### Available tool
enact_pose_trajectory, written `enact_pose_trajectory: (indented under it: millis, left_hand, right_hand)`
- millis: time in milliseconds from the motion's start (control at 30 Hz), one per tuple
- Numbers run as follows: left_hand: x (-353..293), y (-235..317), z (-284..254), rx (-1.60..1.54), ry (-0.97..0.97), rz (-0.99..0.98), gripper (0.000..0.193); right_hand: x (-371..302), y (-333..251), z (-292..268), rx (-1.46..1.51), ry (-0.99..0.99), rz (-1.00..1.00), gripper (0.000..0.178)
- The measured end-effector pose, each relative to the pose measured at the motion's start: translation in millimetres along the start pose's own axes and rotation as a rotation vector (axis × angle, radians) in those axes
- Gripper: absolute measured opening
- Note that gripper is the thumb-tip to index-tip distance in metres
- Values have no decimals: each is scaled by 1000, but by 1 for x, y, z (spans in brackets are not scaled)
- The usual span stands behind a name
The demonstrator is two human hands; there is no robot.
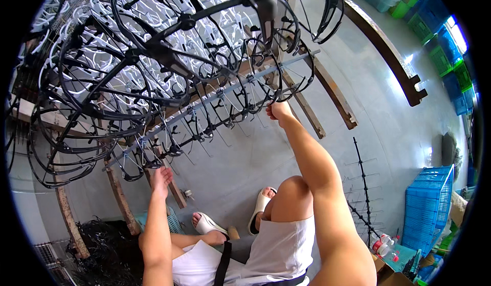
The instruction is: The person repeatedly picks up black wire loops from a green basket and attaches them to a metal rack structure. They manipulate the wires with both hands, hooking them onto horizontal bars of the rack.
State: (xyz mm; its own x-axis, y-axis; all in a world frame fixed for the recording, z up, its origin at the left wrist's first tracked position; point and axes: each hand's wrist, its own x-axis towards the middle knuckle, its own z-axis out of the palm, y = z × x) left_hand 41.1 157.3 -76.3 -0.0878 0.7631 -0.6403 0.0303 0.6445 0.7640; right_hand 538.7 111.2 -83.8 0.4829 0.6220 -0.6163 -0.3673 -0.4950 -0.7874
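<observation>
In front of me hangs a row of black curved plastic frames point(208, 131), fixed along a rod with thin metal pins sticking out. My right hand point(279, 111) is closed at the lower right part of this row, its fingers curled against a black frame. Lower on the left, my left hand point(161, 178) is raised just under a black loop point(134, 176), fingers loosely bent and the thumb apart. Nothing shows in its palm, and I cannot tell if the fingertips touch the loop. Larger black frames point(163, 56) hang higher and nearer, overlapping the row.
White curved frames point(102, 25) crowd the rack behind. Wooden beams point(335, 89) jut toward me, and a long beam point(381, 46) curves at right. A bare pinned rod point(364, 184) lies on the floor beside a blue crate point(427, 209). Black strands point(105, 250) are piled lower left.
</observation>
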Motion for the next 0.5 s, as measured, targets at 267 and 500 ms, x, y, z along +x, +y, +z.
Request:
enact_pose_trajectory:
  millis: [267, 500]
  left_hand:
    - [13, -4, -29, -51, 134, -23, 19]
    - [-55, 9, -27, 25, 182, 121, 18]
  right_hand:
    - [-67, 8, -26, -276, -69, 22, 19]
    - [-199, 12, -67, -212, 83, 103, 20]
